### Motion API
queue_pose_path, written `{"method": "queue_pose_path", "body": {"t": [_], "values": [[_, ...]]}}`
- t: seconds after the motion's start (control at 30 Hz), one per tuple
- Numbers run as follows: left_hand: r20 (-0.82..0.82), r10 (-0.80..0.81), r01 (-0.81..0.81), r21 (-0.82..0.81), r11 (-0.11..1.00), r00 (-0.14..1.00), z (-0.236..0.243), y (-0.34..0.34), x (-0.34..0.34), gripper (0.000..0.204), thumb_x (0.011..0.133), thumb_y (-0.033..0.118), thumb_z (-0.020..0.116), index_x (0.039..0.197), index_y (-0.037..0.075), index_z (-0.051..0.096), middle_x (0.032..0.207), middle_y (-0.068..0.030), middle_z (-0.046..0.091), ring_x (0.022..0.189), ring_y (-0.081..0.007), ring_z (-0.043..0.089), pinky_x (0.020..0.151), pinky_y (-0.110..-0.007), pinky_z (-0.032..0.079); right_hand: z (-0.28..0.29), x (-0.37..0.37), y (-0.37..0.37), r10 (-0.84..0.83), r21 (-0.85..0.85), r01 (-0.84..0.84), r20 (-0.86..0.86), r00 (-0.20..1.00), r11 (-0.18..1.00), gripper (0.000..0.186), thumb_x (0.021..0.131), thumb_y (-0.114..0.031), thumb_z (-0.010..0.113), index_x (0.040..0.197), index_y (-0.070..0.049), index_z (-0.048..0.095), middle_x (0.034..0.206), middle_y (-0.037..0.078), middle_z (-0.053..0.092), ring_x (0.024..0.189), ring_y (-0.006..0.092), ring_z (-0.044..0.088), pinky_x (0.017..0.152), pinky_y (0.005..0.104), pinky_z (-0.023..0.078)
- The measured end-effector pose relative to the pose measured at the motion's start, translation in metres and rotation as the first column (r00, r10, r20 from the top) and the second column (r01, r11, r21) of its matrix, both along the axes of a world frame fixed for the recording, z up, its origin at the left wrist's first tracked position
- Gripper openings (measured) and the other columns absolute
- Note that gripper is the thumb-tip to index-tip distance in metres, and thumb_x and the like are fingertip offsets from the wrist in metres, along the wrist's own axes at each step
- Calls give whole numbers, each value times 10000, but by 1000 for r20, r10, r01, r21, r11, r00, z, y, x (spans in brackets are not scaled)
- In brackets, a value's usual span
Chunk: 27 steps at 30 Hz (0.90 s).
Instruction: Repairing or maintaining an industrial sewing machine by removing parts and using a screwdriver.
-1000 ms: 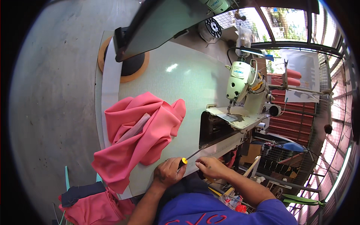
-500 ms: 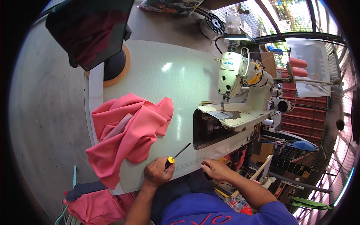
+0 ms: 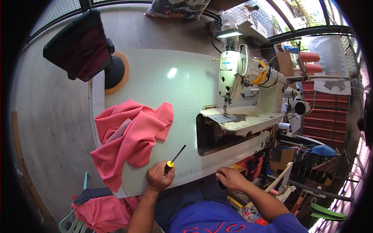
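My left hand (image 3: 157,177) is closed around the dark and yellow handle of a screwdriver (image 3: 177,156). Its thin shaft points up and to the right over the pale tabletop (image 3: 178,116). My right hand (image 3: 230,179) is curled at the table's front edge, close to my lap; a dark shape shows under its fingers, too hidden to name. Ahead and to the right stands a white sewing machine (image 3: 231,73), its lamp lit. A dark cavity (image 3: 208,136) gapes in the table beside and below the machine's bed. Pink fabric (image 3: 134,136) lies bunched left of the screwdriver.
A dark tray-like holder (image 3: 79,46) rises at the upper left beside a round black base (image 3: 116,73). More pink fabric (image 3: 101,213) rests on a chair at the lower left. Pink thread cones (image 3: 309,57) stand behind the machine. A filled plastic bag (image 3: 176,8) sits at the back.
The whole view has shifted slightly. My two hands are a little farther apart. The screwdriver remains in my left hand, and its tip is farther from the cavity.
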<state>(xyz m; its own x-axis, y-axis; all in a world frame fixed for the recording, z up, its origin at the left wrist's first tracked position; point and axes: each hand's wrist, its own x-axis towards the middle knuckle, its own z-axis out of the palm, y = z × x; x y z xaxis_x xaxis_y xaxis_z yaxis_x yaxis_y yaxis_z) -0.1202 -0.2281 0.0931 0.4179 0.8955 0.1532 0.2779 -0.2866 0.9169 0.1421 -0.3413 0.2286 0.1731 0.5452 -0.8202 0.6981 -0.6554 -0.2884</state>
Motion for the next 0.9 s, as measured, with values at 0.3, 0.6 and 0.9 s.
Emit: {"method": "queue_pose_path", "body": {"t": [0.3, 0.6, 0.9], "values": [[-25, 16, -16, -10, 1000, 1000, 3, -2, 2, 191, 791, 121, 716, 922, 34, 607, 725, -115, 610, 603, -302, 619, 539, -375, 497, 12, 1, -7, -24, 50, 24, 3, 1000, 998, 333, 946, -278, 535, 1093, 8, 619, 985, 206, 668, 923, 339, 656, 810, 382, 508], [-81, 21, -23, -29, 999, 997, 6, -4, 3, 174, 798, 120, 707, 913, 32, 611, 735, -121, 612, 625, -318, 618, 558, -384, 500, 14, 10, -16, -88, 94, 87, -2, 996, 992, 321, 922, -292, 561, 1044, -5, 640, 958, 224, 672, 912, 393, 646, 788, 442, 511], [-81, 28, -34, -82, 996, 996, 13, -3, 4, 152, 831, 133, 680, 917, 32, 606, 726, -135, 606, 614, -337, 603, 565, -397, 488, 18, 19, -21, -115, 127, 118, -30, 993, 985, 304, 922, -274, 559, 1050, -12, 643, 977, 211, 670, 919, 383, 643, 794, 422, 515]]}}
